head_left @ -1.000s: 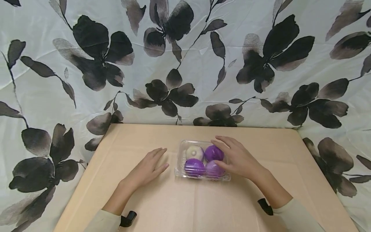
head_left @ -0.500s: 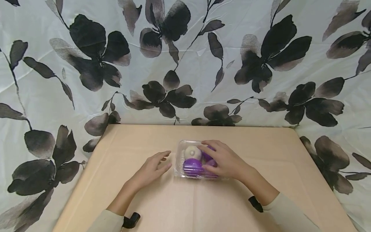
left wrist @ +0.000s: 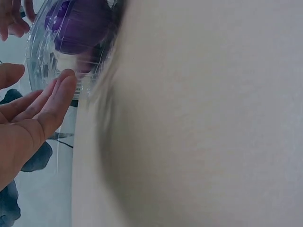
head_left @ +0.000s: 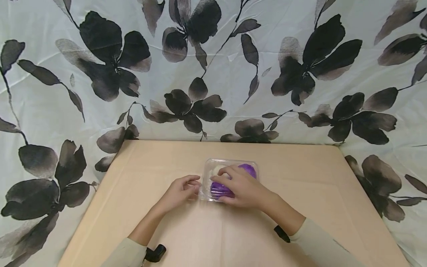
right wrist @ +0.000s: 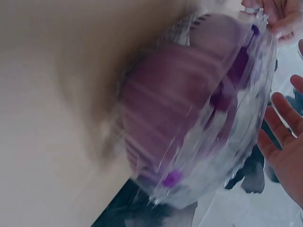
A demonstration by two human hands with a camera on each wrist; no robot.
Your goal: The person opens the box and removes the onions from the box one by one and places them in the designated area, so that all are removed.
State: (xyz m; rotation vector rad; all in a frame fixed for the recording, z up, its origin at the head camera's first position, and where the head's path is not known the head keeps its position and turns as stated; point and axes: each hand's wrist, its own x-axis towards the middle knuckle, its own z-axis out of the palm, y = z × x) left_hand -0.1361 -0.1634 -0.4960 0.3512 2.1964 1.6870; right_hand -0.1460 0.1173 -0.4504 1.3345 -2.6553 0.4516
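1. Hands first: my right hand (head_left: 242, 188) lies over the top of the clear plastic clamshell box (head_left: 230, 180), fingers curved down across the lid, thumb at the near edge. It has hold of the box from above.
2. My left hand (head_left: 180, 191) sits at the box's left edge, fingertips (left wrist: 66, 80) touching the clear rim. The fingers are mostly straight in the left wrist view; I can't tell whether they pinch the rim or only touch it.
3. Box sits on the tan tabletop (head_left: 300, 178), under my right palm and directly right of my left fingertips.
4. Inside the box, under the right-hand grip: one purple ball (head_left: 248, 169) shows just beyond the knuckles, another purple ball (head_left: 218, 189) shows under the fingers on the near left, and a pale whitish ball (head_left: 216, 170) sits at the far left corner, closest to the left fingertips.
5. Right wrist view is blurred: purple shapes (right wrist: 180, 109) behind ribbed clear plastic, left hand's fingers (right wrist: 284, 142) at the frame's right side. No finer detail readable.
6. Beyond both hands, a pale cloth with dark flower print (head_left: 213, 74) hangs behind the table and runs down both sides.
7. Cream sleeves (head_left: 320, 241) cover both forearms, with a dark strap at each wrist.
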